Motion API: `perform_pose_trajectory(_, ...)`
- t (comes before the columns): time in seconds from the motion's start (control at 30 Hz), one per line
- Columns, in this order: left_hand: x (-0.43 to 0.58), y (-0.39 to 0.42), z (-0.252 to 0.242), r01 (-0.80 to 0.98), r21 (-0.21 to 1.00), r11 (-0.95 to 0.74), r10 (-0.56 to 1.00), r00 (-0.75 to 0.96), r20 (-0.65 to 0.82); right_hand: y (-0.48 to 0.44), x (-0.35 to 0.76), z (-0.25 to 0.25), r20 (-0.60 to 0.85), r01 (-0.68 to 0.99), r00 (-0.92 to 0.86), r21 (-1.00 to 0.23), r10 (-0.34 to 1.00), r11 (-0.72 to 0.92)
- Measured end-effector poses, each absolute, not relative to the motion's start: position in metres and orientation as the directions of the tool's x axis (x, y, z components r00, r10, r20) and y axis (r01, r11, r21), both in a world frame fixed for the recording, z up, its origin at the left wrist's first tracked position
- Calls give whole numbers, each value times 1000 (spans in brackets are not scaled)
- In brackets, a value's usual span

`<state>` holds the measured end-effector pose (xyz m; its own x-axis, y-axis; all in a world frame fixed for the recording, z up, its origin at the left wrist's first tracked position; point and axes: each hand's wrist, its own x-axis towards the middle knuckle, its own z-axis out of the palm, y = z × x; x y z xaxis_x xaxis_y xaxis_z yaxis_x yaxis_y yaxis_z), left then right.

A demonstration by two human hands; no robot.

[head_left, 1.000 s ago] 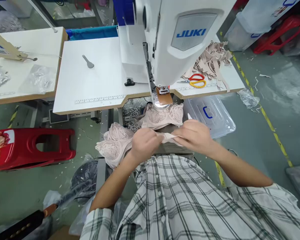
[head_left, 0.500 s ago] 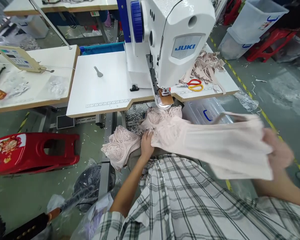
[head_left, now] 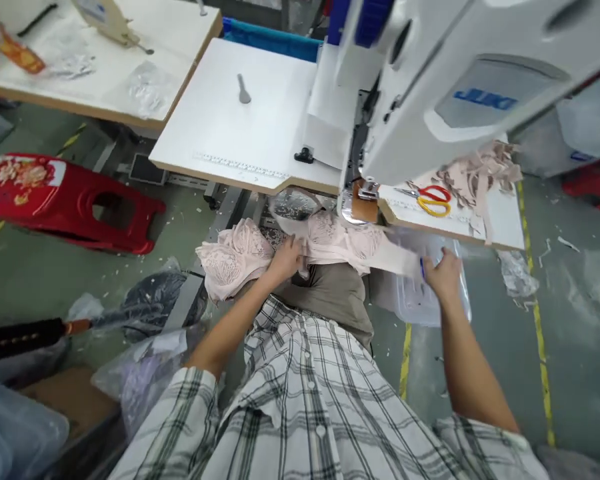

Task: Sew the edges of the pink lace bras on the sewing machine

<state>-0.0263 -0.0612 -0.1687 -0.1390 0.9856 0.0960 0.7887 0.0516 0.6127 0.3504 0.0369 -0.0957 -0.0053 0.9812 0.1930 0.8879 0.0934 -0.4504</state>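
Note:
A pale pink lace bra (head_left: 347, 240) lies across the lap, just below the sewing machine's front edge. My left hand (head_left: 287, 260) is closed on its left part, fingers curled into the fabric. Its plain band stretches right, blurred, ending near my right hand (head_left: 445, 275). That hand hovers over a clear lidded box, its thumb and forefinger apart; a small gap seems to separate it from the band. Another pale pink lace bra (head_left: 235, 257) rests left of my left hand. The white sewing machine (head_left: 430, 127) stands above, its presser foot (head_left: 367, 190) over the narrow arm.
Red-and-yellow-handled scissors (head_left: 433, 200) and a heap of pink fabric strips (head_left: 485, 173) lie on the table's right side. A grey tool (head_left: 243, 90) lies on the white tabletop (head_left: 275, 127). The clear box (head_left: 430, 307) is under the right side. A red stool (head_left: 75, 200) stands left.
My right hand has come inward from the far right, and the long stretch of pink fabric has dropped toward the lap. My left hand still grips the bra. The view has shifted.

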Motion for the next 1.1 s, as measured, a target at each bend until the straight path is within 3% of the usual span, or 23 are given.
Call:
perform_pose_trajectory(0.13, -79, -102, -173, 800, 546, 251, 955, -297, -3, 31, 283, -125, 207, 782, -224, -545, 952, 302)
perform_pose_trajectory(0.23, -130, -126, -157, 852, 344, 394, 917, -339, -211, 16, 220, -126, 124, 606, -460, -680, 879, 413)
perform_pose_trajectory(0.3, -146, -131, -149, 901, 213, 379, 876, -275, -396, 3, 178, -125, -27, 508, -651, -758, 758, 409)
perform_pose_trajectory(0.4, -144, -123, -150, 931, 175, 319, 841, -192, -506, -20, 124, -130, -223, 439, -846, -807, 484, 396)
perform_pose_trajectory(0.5, -139, -110, -151, 939, 169, 299, 824, -165, -542, -43, 92, -142, -274, 408, -893, -827, 357, 387)
perform_pose_trajectory(0.7, -165, -107, -131, 917, 224, 330, 810, -153, -566, -54, 96, -153, -337, 439, -883, -841, 328, 317)
perform_pose_trajectory(0.97, -151, -141, -110, 725, 43, 688, 649, -587, -484, -37, 134, -144, -424, 545, -808, -802, 410, 245)
perform_pose_trajectory(1.1, -90, -149, -80, 747, 190, 637, 725, -497, -477, -32, 128, -120, -287, 444, -846, -846, 449, 296)
